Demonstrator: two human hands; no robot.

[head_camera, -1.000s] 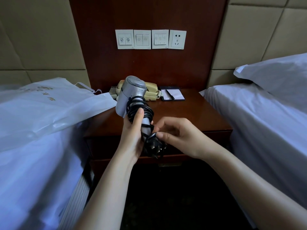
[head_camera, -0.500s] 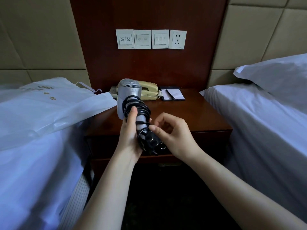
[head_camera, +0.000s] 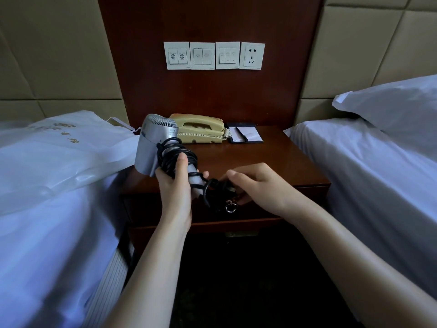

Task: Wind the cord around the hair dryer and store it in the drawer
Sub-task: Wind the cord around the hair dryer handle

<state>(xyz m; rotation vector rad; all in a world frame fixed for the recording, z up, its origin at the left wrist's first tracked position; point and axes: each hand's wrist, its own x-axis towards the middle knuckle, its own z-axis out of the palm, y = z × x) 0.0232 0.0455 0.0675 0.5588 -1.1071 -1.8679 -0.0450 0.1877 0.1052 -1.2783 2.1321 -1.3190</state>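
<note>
My left hand (head_camera: 176, 192) grips the handle of the silver hair dryer (head_camera: 151, 144), which tilts up and to the left above the nightstand's front edge. The black cord (head_camera: 173, 153) is coiled around the handle. Its plug end (head_camera: 221, 185) hangs off the handle's lower end, and my right hand (head_camera: 257, 185) closes on it, thumb above and fingers below. Just under the plug is the metal ring knob (head_camera: 230, 207) of the drawer (head_camera: 163, 209), which is shut. My right fingertips are close to the knob; I cannot tell whether they touch it.
On the wooden nightstand (head_camera: 272, 157) stand a beige telephone (head_camera: 201, 129) and a notepad with a pen (head_camera: 246, 134). A bed with a white plastic bag (head_camera: 61, 147) lies left, another bed (head_camera: 366, 166) right. Wall switches and a socket (head_camera: 251, 55) sit above.
Both hands have dropped lower, toward the drawer front. The dryer now tilts further to the left, and the plug end with my right hand has come down beside the drawer knob.
</note>
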